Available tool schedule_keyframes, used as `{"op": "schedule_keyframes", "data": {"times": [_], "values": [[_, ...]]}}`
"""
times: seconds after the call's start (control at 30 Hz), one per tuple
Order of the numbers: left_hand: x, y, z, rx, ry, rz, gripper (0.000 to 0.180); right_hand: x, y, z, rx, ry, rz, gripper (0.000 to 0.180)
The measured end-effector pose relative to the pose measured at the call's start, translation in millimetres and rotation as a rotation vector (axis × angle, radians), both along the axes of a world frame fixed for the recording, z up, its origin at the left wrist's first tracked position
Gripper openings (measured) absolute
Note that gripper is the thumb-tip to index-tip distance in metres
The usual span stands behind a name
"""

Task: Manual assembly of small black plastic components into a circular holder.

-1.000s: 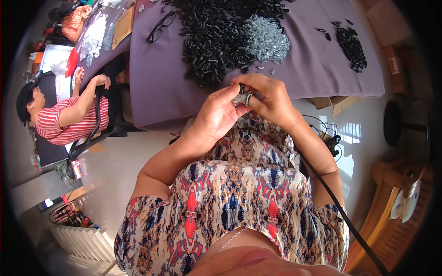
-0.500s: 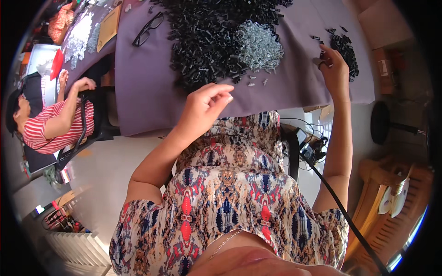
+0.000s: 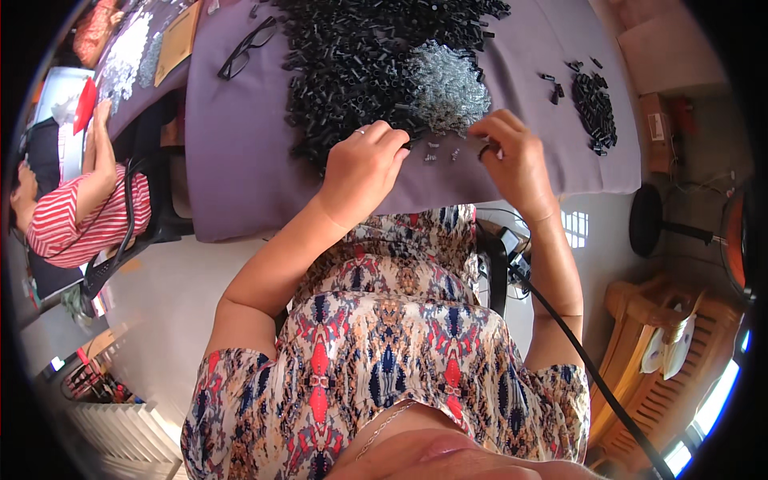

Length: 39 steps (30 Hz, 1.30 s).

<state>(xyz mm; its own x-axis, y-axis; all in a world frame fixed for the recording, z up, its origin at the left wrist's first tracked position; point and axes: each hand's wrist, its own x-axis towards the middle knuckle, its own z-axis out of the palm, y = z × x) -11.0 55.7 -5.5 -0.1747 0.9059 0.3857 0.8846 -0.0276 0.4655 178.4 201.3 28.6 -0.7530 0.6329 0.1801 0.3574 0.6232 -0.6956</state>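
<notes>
1. Since the black parts are small, stiff, light plastic pieces heaped on the bench, they probably pinch best singly, at the ends.
2. Left hand has its fingers curled at the heap's edge; whether it holds anything is unclear.
3. Right hand pinches one dark piece.
4. Silvery parts glint like metal and look slippery.

Daylight is filling the scene, bright and even. Sunlight is coming in from the lower right, blowing out a patch by the window and putting a small bright grid on the floor. Shadows are staying soft under the bench. Fisheye is bending edges hard toward a black rim. Centre is looking sharp; the bottom foreground, closest to the lens, is blurring.
</notes>
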Motion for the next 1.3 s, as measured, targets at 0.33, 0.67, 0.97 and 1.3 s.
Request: {"op": "schedule_keyframes", "data": {"times": [0.33,0.67,0.97,1.3], "values": [[-9,7,-3,-0.092,0.110,-0.026,0.012,-27,-14,-14,0.169,-0.001,0.170,0.021],[-9,2,16,-0.035,0.082,-0.067,0.013,3,-10,-7,0.197,-0.100,0.091,0.023],[-10,-14,8,-0.004,-0.158,-0.069,0.014,1,-15,-13,0.190,-0.089,0.126,0.025],[-6,-17,6,-0.090,-0.511,-0.065,0.017,2,-18,-15,0.081,-0.093,0.071,0.022]]}}
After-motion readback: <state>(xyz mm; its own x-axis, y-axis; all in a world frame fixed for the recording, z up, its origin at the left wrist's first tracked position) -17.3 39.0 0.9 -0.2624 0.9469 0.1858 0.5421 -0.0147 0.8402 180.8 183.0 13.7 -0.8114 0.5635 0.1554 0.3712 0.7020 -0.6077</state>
